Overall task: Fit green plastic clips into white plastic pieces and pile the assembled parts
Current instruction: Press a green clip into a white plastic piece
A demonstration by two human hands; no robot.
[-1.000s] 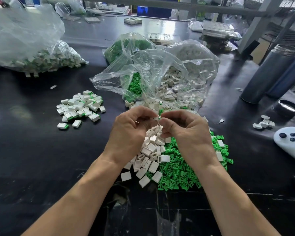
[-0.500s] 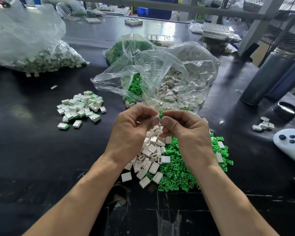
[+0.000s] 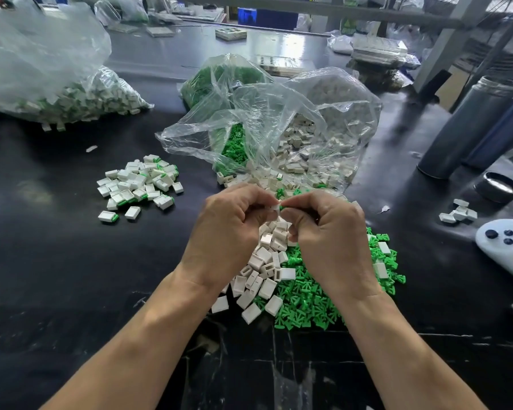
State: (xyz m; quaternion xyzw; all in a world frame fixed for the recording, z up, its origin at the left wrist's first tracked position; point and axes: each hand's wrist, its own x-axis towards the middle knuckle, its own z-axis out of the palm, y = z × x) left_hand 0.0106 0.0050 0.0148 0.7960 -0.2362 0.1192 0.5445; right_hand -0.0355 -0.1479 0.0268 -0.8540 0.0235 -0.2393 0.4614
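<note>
Left of centre, the loose pile of assembled white-and-green parts point(image 3: 139, 184) sits well apart from my hands, toward the left hand's side. At centre, my left hand point(image 3: 228, 229) pinches a small white plastic piece point(image 3: 274, 209), its open end facing right. My right hand point(image 3: 329, 232) pinches a green plastic clip point(image 3: 282, 206), only the tip showing, touching the piece; I judge its long axis runs left-right into the opening. How deep it sits: can't tell, fingers cover it. Below, the white housings heap point(image 3: 264, 270) and green clips heap point(image 3: 314, 300) lie partly under my right wrist.
</note>
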